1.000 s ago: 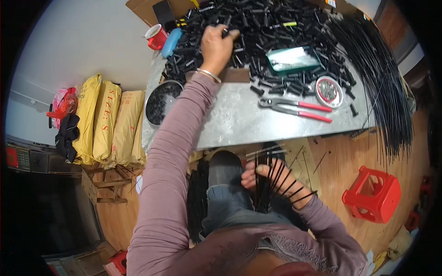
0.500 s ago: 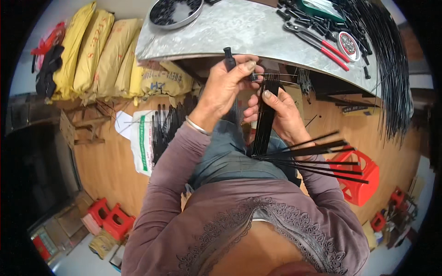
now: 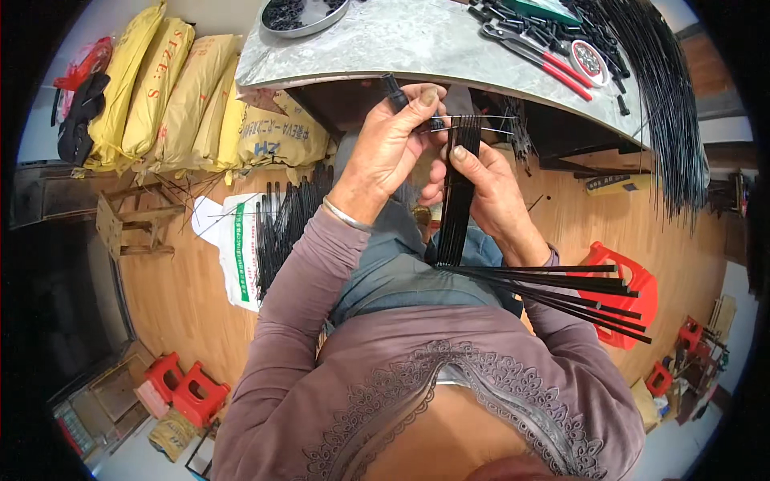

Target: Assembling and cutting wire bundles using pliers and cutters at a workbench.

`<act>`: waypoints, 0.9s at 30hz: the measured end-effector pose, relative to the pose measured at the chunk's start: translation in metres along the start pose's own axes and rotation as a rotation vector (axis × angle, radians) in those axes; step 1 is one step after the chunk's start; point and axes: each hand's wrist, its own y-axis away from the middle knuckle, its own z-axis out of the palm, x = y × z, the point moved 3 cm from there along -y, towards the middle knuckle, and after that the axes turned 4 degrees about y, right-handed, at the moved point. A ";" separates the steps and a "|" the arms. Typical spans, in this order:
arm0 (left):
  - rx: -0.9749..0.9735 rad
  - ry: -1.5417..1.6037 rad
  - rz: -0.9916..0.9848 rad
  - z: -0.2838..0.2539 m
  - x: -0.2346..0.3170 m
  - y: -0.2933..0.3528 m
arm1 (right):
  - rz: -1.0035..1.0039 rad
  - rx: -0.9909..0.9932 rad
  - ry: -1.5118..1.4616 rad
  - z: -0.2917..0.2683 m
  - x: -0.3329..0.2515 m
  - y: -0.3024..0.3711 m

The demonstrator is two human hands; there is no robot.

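Note:
My left hand (image 3: 383,152) is closed around a black stepped tube (image 3: 391,88), whose narrow end sticks up past the fingers. From its fingertips a pair of thin wires reaches across to the right, over the top of a flat bundle of thin black rods (image 3: 455,212). My right hand (image 3: 496,186) grips that bundle near its upper end, thumb in front. The bundle runs down to my lap, where more black rods (image 3: 561,287) fan out to the right. How the wires meet the rods is too small to tell.
The grey table (image 3: 385,48) bears a round metal pan (image 3: 301,20), red-handled pliers (image 3: 553,68), a small dish (image 3: 589,64) and black tube parts. Long black rods (image 3: 670,112) hang off its right end. Yellow sacks (image 3: 152,104) stand left. A red stool (image 3: 634,293) is at right.
My view has shifted, so the table sits higher. My hands keep their grips, and the rods fanned over my lap lie slightly lower.

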 end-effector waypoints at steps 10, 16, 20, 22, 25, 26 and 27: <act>0.007 -0.080 -0.006 0.013 -0.002 -0.004 | -0.039 0.014 -0.037 -0.002 -0.003 0.007; 0.078 -0.182 0.067 0.021 -0.002 -0.001 | -0.060 0.019 -0.038 -0.002 -0.003 0.009; 0.073 -0.210 0.139 0.024 -0.001 0.001 | -0.047 0.028 -0.012 -0.002 -0.004 0.010; 0.083 -0.220 0.155 0.024 -0.002 0.002 | -0.057 0.036 -0.003 -0.002 -0.005 0.010; 0.094 -0.240 0.177 0.026 -0.002 0.003 | -0.065 0.026 -0.002 -0.004 -0.002 0.010; 0.096 -0.249 0.182 0.027 -0.002 0.003 | -0.066 0.025 -0.001 -0.003 -0.002 0.010; 0.095 -0.249 0.183 0.028 -0.002 0.004 | -0.073 0.021 -0.014 -0.003 -0.001 0.011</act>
